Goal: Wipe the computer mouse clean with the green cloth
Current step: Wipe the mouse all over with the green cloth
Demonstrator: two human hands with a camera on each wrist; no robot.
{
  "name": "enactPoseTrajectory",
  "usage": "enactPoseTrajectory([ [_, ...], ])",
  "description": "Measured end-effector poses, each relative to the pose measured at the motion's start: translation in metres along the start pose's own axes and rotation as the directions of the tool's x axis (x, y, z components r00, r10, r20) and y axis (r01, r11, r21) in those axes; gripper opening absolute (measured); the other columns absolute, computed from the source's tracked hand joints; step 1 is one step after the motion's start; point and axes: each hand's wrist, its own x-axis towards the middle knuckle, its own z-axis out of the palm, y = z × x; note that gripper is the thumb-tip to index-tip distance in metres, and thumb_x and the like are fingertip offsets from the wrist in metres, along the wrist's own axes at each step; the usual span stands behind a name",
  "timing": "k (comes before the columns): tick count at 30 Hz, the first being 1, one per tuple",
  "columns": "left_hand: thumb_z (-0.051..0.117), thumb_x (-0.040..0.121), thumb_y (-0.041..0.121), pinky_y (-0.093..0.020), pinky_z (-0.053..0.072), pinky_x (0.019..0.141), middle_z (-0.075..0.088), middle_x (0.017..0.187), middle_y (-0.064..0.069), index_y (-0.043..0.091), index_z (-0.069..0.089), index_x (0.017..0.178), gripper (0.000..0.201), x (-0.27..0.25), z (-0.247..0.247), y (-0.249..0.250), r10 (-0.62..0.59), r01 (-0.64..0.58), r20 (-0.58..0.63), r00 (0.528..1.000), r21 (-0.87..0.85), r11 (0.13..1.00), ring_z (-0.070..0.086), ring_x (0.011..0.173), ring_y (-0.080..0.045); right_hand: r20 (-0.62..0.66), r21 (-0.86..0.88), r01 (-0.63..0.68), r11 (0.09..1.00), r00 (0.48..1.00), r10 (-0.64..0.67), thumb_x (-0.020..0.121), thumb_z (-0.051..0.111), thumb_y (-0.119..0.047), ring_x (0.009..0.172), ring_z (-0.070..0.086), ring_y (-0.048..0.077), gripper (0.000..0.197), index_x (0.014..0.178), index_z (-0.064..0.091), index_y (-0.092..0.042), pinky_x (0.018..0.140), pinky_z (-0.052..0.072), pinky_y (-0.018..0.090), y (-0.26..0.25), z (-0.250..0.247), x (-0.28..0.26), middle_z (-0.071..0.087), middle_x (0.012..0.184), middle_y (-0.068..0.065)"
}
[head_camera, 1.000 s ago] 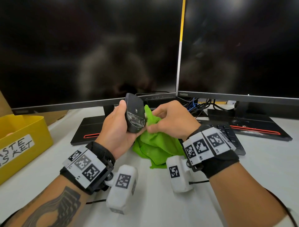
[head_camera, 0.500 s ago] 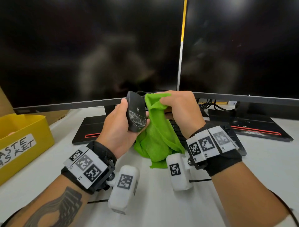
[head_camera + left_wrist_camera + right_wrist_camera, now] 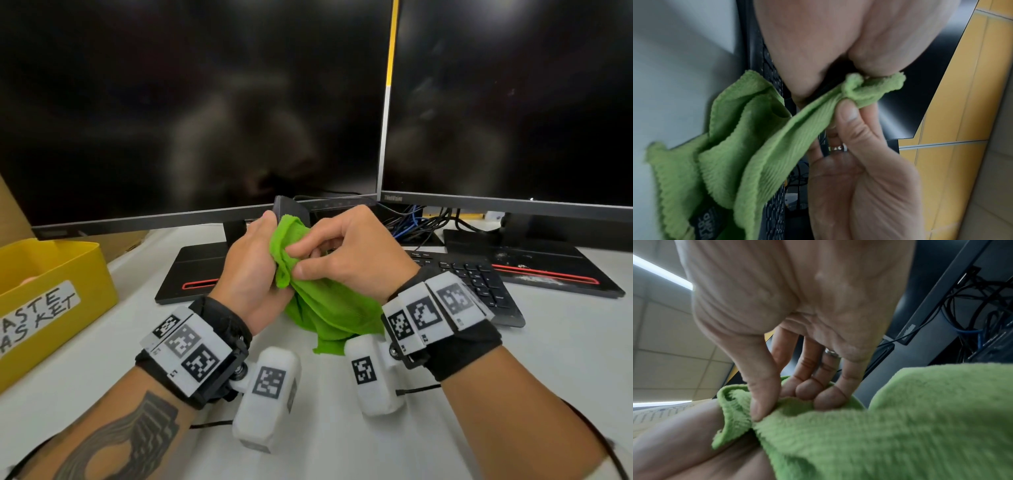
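My left hand (image 3: 251, 263) grips a black computer mouse (image 3: 289, 209) upright above the desk; only its top end shows, the rest is covered. The green cloth (image 3: 325, 308) is draped over the mouse's face and hangs down to the table. My right hand (image 3: 346, 253) pinches the cloth between thumb and fingers and presses it against the mouse. In the left wrist view the right thumb pins a bunched edge of the cloth (image 3: 764, 139) against my left hand (image 3: 813, 42). In the right wrist view the fingertips (image 3: 828, 397) dig into the cloth (image 3: 879, 426).
Two dark monitors (image 3: 205, 102) stand close behind my hands on black bases. A black keyboard (image 3: 472, 277) lies to the right, under my right wrist. A yellow waste basket (image 3: 51, 291) sits at the left edge. Cables (image 3: 418, 219) bunch between the stands.
The cloth was beside the mouse and is now over its face. My right hand rose to the top of the mouse, then came back down pressing the cloth on it.
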Motion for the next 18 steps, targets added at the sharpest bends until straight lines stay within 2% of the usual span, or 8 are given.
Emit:
enactPoseTrajectory([
  [2, 0.037, 0.114, 0.038, -0.039, 0.066, 0.072, 0.069, 0.127, -0.020, 0.003, 0.052, 0.146, 0.050, -0.001, 0.002, 0.002, -0.011, 0.012, 0.025, 1.000, -0.017, 1.000, 0.072, 0.111, -0.032, -0.017, -0.099, -0.061, 0.993, 0.998, 0.059, 0.068, 0.092, -0.003, 0.064, 0.066, 0.005, 0.022, 0.081, 0.084, -0.020, 0.072, 0.061, 0.030, 0.004, -0.005, 0.003, 0.077, 0.070, -0.001],
  [4, 0.036, 0.115, 0.036, -0.041, 0.066, 0.072, 0.069, 0.134, -0.024, 0.005, 0.053, 0.147, 0.047, -0.001, 0.005, 0.001, 0.003, -0.002, 0.015, 1.000, -0.050, 0.999, 0.073, 0.117, -0.037, -0.069, -0.149, -0.114, 0.982, 0.992, 0.105, 0.064, 0.093, -0.012, 0.071, 0.072, 0.009, 0.020, 0.077, 0.084, -0.025, 0.083, 0.064, 0.042, 0.011, -0.009, 0.006, 0.079, 0.073, -0.001],
  [6, 0.035, 0.115, 0.034, -0.041, 0.066, 0.075, 0.067, 0.138, -0.027, 0.003, 0.050, 0.148, 0.048, -0.001, 0.007, 0.000, 0.012, -0.011, 0.011, 1.000, -0.079, 0.997, 0.069, 0.123, -0.038, -0.149, -0.140, -0.110, 0.984, 0.985, 0.089, 0.060, 0.089, -0.024, 0.075, 0.074, 0.013, 0.018, 0.076, 0.083, -0.029, 0.084, 0.063, 0.046, 0.017, -0.010, 0.008, 0.079, 0.072, -0.004],
  [9, 0.034, 0.114, 0.033, -0.040, 0.065, 0.088, 0.067, 0.137, -0.028, -0.003, 0.051, 0.146, 0.051, -0.006, 0.011, -0.003, -0.019, 0.023, 0.087, 0.996, -0.048, 0.999, 0.066, 0.129, -0.037, -0.228, -0.057, -0.039, 0.998, 0.973, 0.025, 0.061, 0.083, -0.028, 0.073, 0.072, 0.015, 0.019, 0.079, 0.083, -0.034, 0.083, 0.063, 0.045, 0.016, -0.007, 0.010, 0.078, 0.074, -0.007],
  [11, 0.040, 0.112, 0.027, -0.043, 0.061, 0.098, 0.064, 0.139, -0.030, -0.004, 0.053, 0.142, 0.045, -0.005, 0.009, -0.005, -0.003, 0.005, 0.085, 0.996, -0.022, 1.000, 0.062, 0.133, -0.040, -0.195, -0.012, 0.024, 1.000, 0.980, -0.026, 0.067, 0.086, -0.019, 0.068, 0.063, 0.015, 0.023, 0.087, 0.085, -0.028, 0.076, 0.059, 0.039, 0.012, -0.004, 0.008, 0.076, 0.075, -0.005],
  [14, 0.044, 0.110, 0.027, -0.051, 0.053, 0.108, 0.060, 0.140, -0.035, -0.006, 0.055, 0.136, 0.043, -0.002, 0.003, -0.004, 0.008, -0.007, 0.068, 0.998, -0.009, 1.000, 0.062, 0.130, -0.044, -0.103, -0.019, 0.069, 0.997, 0.992, -0.070, 0.073, 0.088, -0.006, 0.067, 0.057, 0.012, 0.022, 0.092, 0.085, -0.017, 0.069, 0.049, 0.033, 0.007, -0.001, 0.006, 0.077, 0.083, 0.013],
  [16, 0.037, 0.114, 0.030, -0.050, 0.061, 0.097, 0.062, 0.129, -0.032, 0.000, 0.058, 0.125, 0.039, 0.000, 0.001, -0.001, 0.000, 0.003, 0.073, 0.997, -0.043, 0.999, 0.067, 0.117, -0.039, -0.075, -0.080, 0.052, 0.995, 0.996, -0.058, 0.074, 0.088, -0.010, 0.068, 0.062, 0.008, 0.019, 0.087, 0.085, -0.024, 0.069, 0.053, 0.031, 0.010, -0.001, 0.007, 0.080, 0.082, 0.008],
  [18, 0.035, 0.115, 0.031, -0.046, 0.066, 0.085, 0.065, 0.130, -0.026, 0.001, 0.055, 0.132, 0.041, 0.001, 0.000, 0.001, -0.003, 0.009, 0.069, 0.998, -0.086, 0.996, 0.070, 0.116, -0.036, -0.097, -0.155, 0.010, 0.988, 0.995, -0.025, 0.073, 0.088, -0.016, 0.071, 0.070, 0.006, 0.017, 0.081, 0.083, -0.030, 0.077, 0.059, 0.031, 0.014, -0.005, 0.009, 0.080, 0.078, -0.002],
])
